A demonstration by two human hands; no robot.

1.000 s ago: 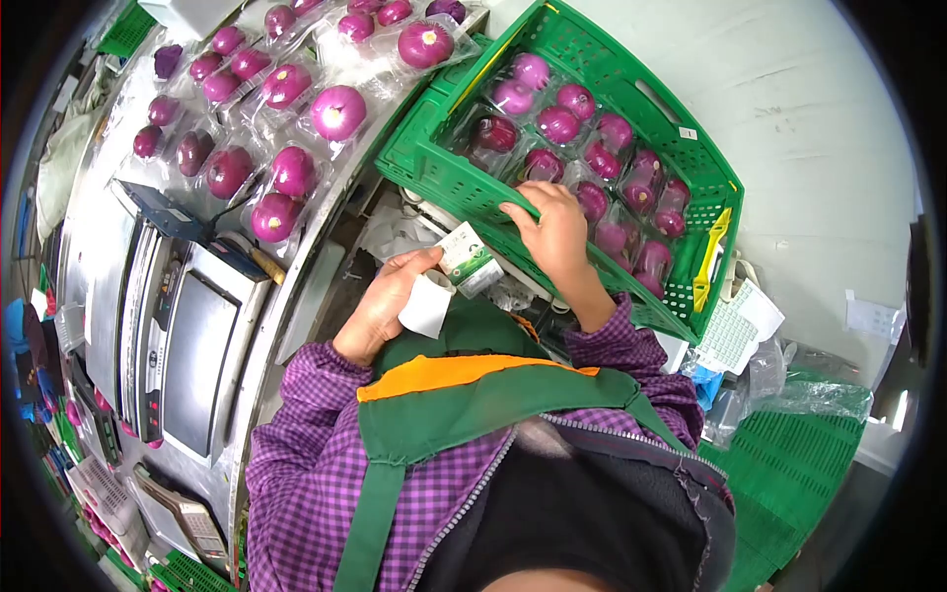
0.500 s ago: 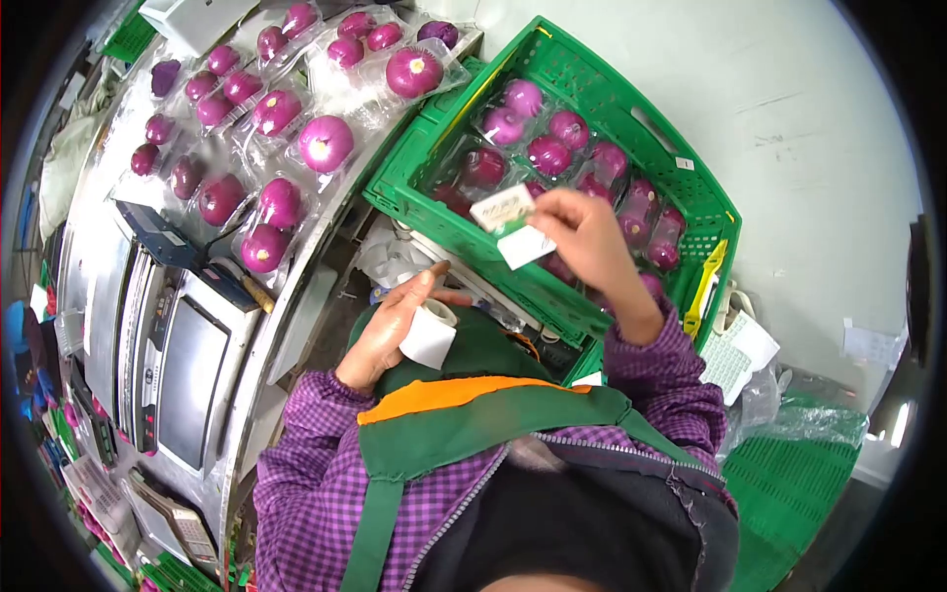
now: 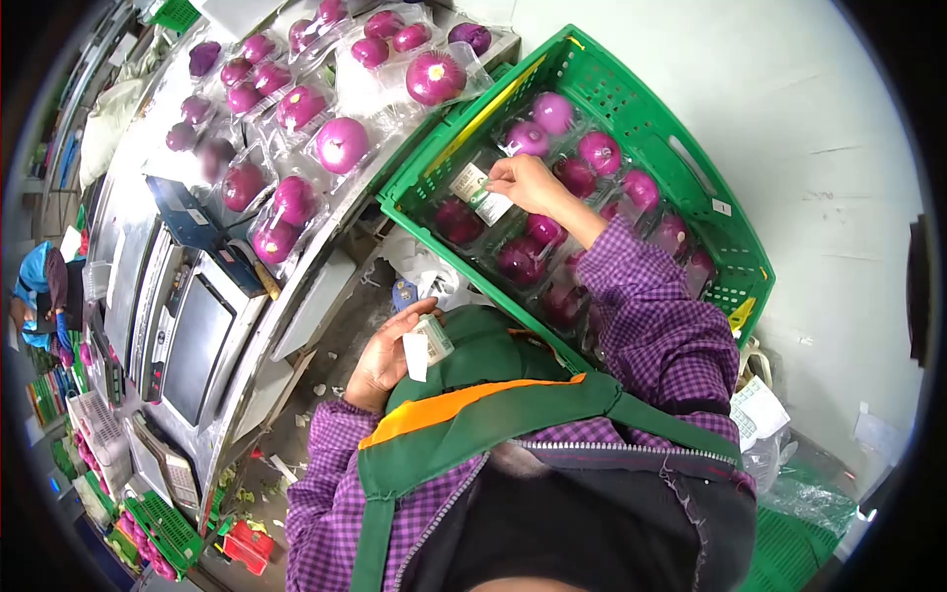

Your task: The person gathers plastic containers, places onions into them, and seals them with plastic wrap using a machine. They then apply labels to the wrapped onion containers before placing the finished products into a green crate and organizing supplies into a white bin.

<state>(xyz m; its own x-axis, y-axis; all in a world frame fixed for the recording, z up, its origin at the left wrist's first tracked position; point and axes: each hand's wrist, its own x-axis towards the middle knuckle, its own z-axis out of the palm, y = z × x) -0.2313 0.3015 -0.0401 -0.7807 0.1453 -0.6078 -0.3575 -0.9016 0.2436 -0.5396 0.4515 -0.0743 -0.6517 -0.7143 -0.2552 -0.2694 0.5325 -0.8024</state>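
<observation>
A green crate point(image 3: 631, 91) holds several purple onions point(image 3: 600, 153) in clear plastic packs. Over its left part, my right hand point(image 3: 528, 185) pinches the edge of a printed white label point(image 3: 480, 194), which lies against a pack near the crate's left side. Lower down, in front of the green apron point(image 3: 473, 345), my left hand point(image 3: 383, 357) is closed around a small roll of labels point(image 3: 432, 340); a white strip hangs from the roll.
More bagged onions point(image 3: 342, 145) lie on the metal table point(image 3: 340, 197) at the left, beside a scale with a dark panel point(image 3: 197, 335). A red basket point(image 3: 248, 547) and a green basket point(image 3: 163, 528) stand at the lower left. Another person point(image 3: 47, 296) is at the far left.
My right hand has moved up and left with the label, now down at a pack in the crate. The roll in my left hand has turned, showing its printed side. The view has shifted.
</observation>
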